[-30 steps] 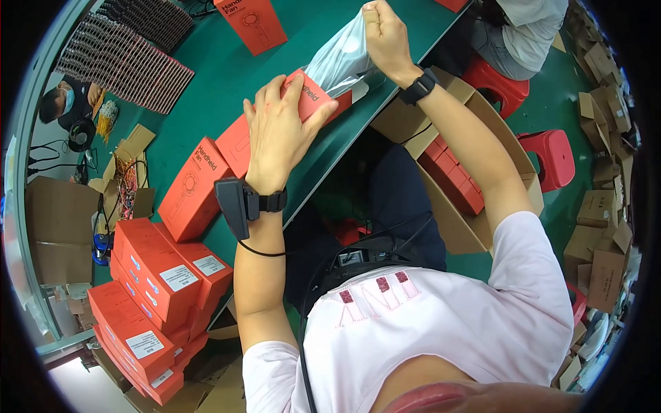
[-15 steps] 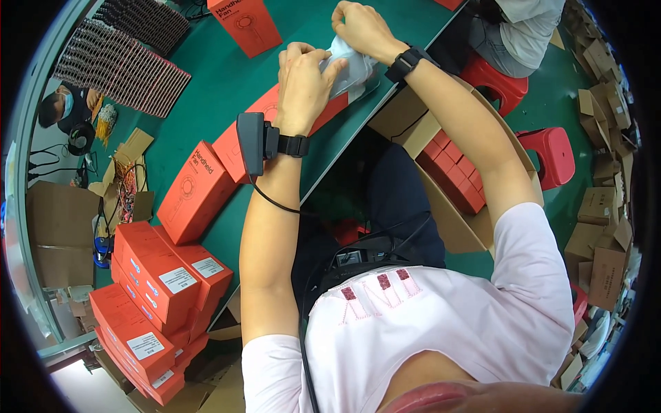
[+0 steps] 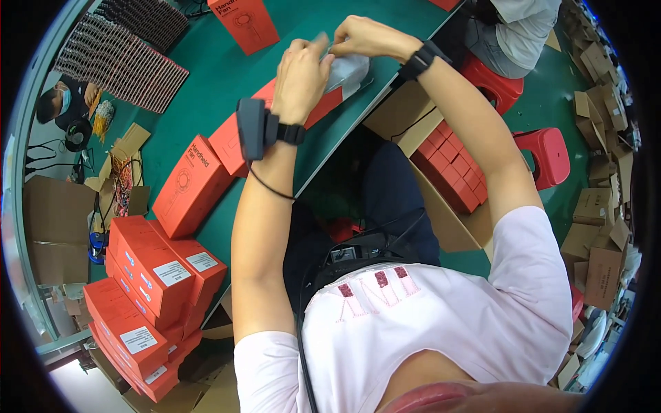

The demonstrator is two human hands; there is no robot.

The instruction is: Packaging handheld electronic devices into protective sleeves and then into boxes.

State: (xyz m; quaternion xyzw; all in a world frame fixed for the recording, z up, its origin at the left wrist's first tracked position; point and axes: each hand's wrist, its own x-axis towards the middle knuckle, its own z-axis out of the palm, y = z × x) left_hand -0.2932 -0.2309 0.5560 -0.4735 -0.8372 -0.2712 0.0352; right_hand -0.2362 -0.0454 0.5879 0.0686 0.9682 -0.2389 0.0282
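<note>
While cartons (image 3: 593,206) line the green floor (image 3: 544,100), the fingers (image 3: 341,46) are at a plastic bag (image 3: 349,71) above the green table (image 3: 220,89), grip unclear.

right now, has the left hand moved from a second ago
Yes, the left hand has moved forward and rightward, judged against the lone red box beyond it on the green table.

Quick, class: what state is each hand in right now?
Left hand: partly curled beside the plastic bag; blurred, grip cannot be told.
Right hand: curled near the bag; grip cannot be told.
</note>
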